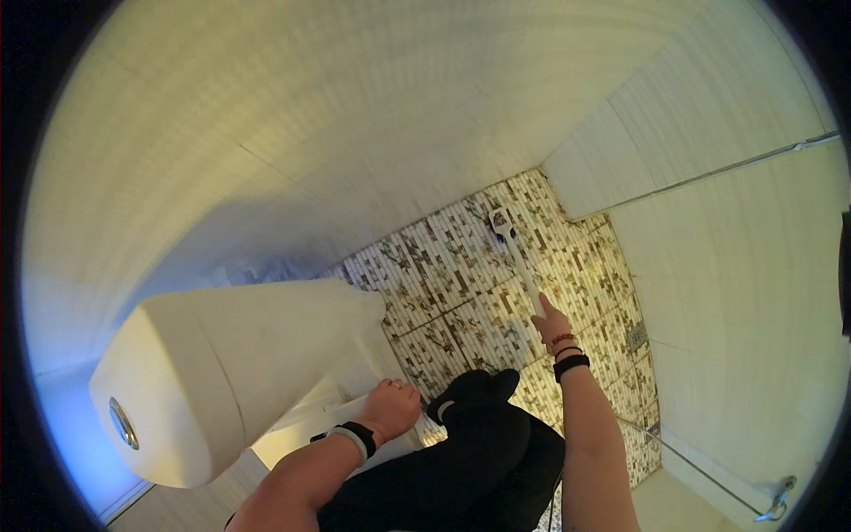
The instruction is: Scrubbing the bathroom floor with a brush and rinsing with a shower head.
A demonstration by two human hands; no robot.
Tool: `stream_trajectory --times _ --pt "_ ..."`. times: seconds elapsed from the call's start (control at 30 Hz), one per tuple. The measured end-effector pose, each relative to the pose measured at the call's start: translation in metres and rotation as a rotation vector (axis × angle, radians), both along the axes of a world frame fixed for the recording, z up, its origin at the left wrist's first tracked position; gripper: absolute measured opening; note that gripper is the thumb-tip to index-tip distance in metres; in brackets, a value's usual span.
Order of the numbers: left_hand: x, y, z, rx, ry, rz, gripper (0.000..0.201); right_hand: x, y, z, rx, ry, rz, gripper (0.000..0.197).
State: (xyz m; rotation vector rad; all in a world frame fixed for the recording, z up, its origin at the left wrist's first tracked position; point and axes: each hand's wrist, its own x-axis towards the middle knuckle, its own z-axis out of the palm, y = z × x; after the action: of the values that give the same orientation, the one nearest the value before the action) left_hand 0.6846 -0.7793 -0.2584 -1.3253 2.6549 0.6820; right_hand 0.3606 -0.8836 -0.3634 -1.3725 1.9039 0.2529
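Observation:
My right hand point(553, 326) is closed round the handle of a long white floor brush point(523, 266), with a finger stretched along it. The brush head, pale with a dark middle, lies against the patterned floor tiles point(443, 293) near the far wall. Close to the front of the white toilet point(292, 346) is my left hand point(393, 408), its fingers curled downward beside my bent knee. Whatever its fingers may grip is hidden.
A round metal flush button point(124, 424) sits on the toilet's tank at left. Pale tiled walls point(355, 133) rise around the floor. At right are a small square floor drain point(636, 335), a thin hose point(678, 452) and a metal tap point(777, 498).

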Motion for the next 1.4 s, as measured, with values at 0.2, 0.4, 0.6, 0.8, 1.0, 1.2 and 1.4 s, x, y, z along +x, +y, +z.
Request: stream_trajectory --times 0.2,0.4,0.6,0.8,1.0,1.2,1.4 --pt "0.002 0.004 -0.004 -0.024 0.033 0.01 0.009 -0.011 0.001 -0.019 -0.041 -0.113 -0.093 0.058" --pt "-0.001 0.002 -0.003 0.0 0.026 0.009 0.011 -0.052 0.07 0.005 -0.063 -0.104 -0.072 0.058" --pt "-0.001 0.002 -0.002 0.006 0.013 0.014 0.012 -0.069 0.105 0.029 0.106 -0.096 -0.215 0.058" --pt "0.001 0.003 -0.002 0.021 0.008 0.02 0.012 -0.051 0.055 -0.007 -0.01 -0.051 -0.08 0.059" --pt "-0.001 0.001 -0.002 0.006 -0.015 0.0 0.013 -0.017 -0.008 -0.017 -0.04 -0.093 -0.169 0.057" --pt "0.0 0.001 -0.003 0.015 -0.009 -0.005 0.013 -0.034 0.014 -0.004 -0.055 -0.121 -0.206 0.058" --pt "-0.002 0.001 0.0 -0.019 0.0 0.006 0.01 -0.084 0.104 0.0 -0.077 -0.107 -0.205 0.059"
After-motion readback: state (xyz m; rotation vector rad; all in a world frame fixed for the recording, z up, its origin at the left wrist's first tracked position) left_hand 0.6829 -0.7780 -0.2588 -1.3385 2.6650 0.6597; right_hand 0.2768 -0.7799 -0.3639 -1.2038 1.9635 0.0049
